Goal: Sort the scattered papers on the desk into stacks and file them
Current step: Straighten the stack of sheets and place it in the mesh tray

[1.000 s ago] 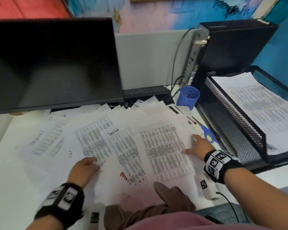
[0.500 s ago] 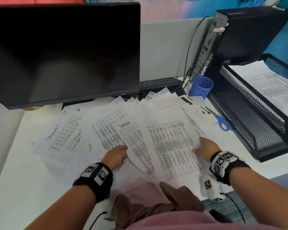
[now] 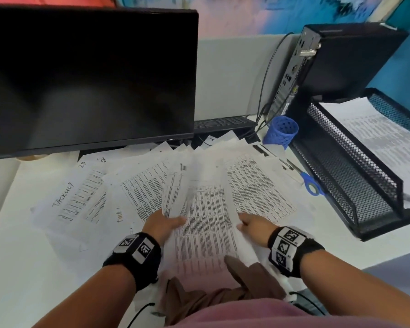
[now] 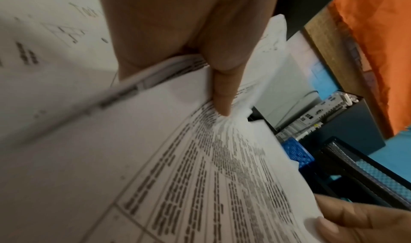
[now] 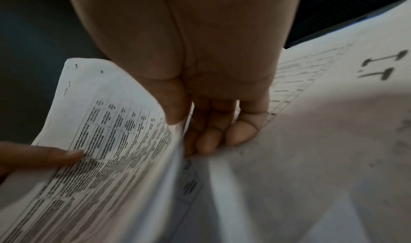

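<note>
Papers [image 3: 206, 223] pinched at opposite edges by left hand [image 3: 162, 223] and right hand [image 3: 255, 224]

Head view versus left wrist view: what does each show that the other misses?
Only the head view shows the monitor, scissors and the filled mesh tray. Only the left wrist view shows the left hand's thumb pressing down on the lifted sheets. Both show the blue cup and the right hand gripping the sheets' other edge.
</note>
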Demonstrator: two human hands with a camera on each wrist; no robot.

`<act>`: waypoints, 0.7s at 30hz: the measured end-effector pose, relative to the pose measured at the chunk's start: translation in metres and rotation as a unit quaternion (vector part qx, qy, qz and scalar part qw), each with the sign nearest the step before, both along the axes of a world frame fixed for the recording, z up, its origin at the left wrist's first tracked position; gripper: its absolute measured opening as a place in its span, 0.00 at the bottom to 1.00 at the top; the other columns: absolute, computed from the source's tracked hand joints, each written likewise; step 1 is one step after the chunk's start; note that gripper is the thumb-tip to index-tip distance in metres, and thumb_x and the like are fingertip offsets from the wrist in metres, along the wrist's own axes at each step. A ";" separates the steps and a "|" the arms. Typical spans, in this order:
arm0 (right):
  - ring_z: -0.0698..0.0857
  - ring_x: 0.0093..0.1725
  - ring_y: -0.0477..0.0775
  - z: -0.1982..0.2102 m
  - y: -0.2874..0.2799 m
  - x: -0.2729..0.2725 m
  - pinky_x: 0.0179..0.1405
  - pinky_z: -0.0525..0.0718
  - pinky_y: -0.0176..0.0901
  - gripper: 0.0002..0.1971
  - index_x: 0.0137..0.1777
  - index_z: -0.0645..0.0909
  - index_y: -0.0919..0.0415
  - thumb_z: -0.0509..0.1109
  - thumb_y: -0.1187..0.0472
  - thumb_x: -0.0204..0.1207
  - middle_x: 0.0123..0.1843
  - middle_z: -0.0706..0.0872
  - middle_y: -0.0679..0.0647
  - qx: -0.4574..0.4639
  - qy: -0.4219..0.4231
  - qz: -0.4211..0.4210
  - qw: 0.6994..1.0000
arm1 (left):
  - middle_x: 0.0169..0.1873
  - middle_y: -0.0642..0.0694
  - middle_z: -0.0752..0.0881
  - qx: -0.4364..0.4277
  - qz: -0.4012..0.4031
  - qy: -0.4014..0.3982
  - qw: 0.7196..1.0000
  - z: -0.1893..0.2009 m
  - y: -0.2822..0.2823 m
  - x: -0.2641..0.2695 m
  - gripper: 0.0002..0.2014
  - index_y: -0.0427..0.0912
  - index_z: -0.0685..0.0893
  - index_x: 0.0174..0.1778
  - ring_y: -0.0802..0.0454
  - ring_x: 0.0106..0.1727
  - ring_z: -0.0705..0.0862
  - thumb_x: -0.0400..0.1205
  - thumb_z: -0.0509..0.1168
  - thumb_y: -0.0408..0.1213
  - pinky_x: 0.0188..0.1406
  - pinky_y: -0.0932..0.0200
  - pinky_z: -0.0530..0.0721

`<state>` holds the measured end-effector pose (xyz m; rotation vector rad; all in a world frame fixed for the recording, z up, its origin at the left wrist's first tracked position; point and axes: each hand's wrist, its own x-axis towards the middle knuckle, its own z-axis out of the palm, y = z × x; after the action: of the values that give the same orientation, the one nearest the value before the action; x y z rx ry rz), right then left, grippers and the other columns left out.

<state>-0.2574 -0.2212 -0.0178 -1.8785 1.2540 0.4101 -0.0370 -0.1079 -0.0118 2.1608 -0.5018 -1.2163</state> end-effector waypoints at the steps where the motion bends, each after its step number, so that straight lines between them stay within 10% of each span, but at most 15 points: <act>1: 0.79 0.66 0.56 0.003 0.000 0.001 0.65 0.71 0.43 0.15 0.66 0.75 0.56 0.57 0.52 0.85 0.60 0.81 0.49 0.020 -0.015 -0.003 1.000 | 0.81 0.34 0.62 -0.004 0.005 -0.009 1.000 0.002 0.002 0.001 0.49 0.32 0.54 0.83 0.35 0.80 0.64 0.74 0.75 0.49 0.76 0.41 0.66; 5: 0.80 0.63 0.55 0.013 -0.033 -0.015 0.68 0.70 0.41 0.18 0.65 0.81 0.58 0.57 0.50 0.85 0.65 0.82 0.55 -0.033 -0.087 -0.156 0.983 | 0.77 0.32 0.68 0.004 -0.014 -0.036 0.999 0.000 0.014 0.011 0.51 0.29 0.53 0.82 0.38 0.75 0.72 0.74 0.73 0.54 0.73 0.44 0.71; 7: 0.78 0.67 0.59 0.014 -0.061 -0.035 0.62 0.71 0.40 0.18 0.67 0.79 0.63 0.60 0.54 0.83 0.69 0.80 0.60 -0.121 -0.057 -0.211 0.968 | 0.49 0.37 0.82 0.014 -0.031 -0.036 0.999 -0.001 0.022 0.014 0.49 0.22 0.60 0.77 0.51 0.42 0.83 0.74 0.73 0.54 0.47 0.58 0.80; 9: 0.77 0.69 0.62 0.010 -0.081 -0.054 0.69 0.73 0.49 0.23 0.72 0.74 0.62 0.66 0.54 0.79 0.71 0.78 0.62 -0.142 0.010 -0.226 0.964 | 0.29 0.48 0.76 0.012 -0.066 -0.022 0.997 -0.005 0.030 0.016 0.39 0.22 0.78 0.62 0.56 0.25 0.73 0.70 0.75 0.56 0.29 0.64 0.71; 13: 0.76 0.69 0.64 -0.011 -0.091 -0.069 0.70 0.75 0.56 0.38 0.76 0.67 0.57 0.78 0.51 0.67 0.71 0.76 0.62 -0.127 0.098 -0.209 0.965 | 0.40 0.55 0.86 -0.030 -0.113 0.007 0.993 -0.006 0.040 0.011 0.10 0.51 0.84 0.46 0.55 0.45 0.85 0.73 0.76 0.45 0.44 0.64 0.78; 17: 0.76 0.69 0.65 -0.019 -0.087 -0.065 0.69 0.73 0.51 0.33 0.76 0.66 0.62 0.74 0.59 0.72 0.71 0.77 0.64 -0.142 0.066 -0.230 0.961 | 0.40 0.61 0.86 -0.048 -0.115 0.021 0.992 -0.003 0.045 0.007 0.09 0.57 0.84 0.43 0.65 0.44 0.84 0.74 0.76 0.40 0.52 0.61 0.77; 21: 0.78 0.66 0.65 -0.016 -0.086 -0.069 0.66 0.73 0.49 0.22 0.71 0.73 0.67 0.67 0.62 0.78 0.67 0.80 0.66 -0.163 0.069 -0.220 0.959 | 0.37 0.59 0.86 -0.074 -0.057 -0.012 0.996 -0.003 0.048 0.008 0.09 0.54 0.84 0.44 0.60 0.42 0.86 0.73 0.77 0.41 0.41 0.65 0.81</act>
<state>-0.3261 -0.3069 -0.0335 -1.7793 1.8744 0.0968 -0.0289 -0.0602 -0.0148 2.0477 -0.7112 -1.1752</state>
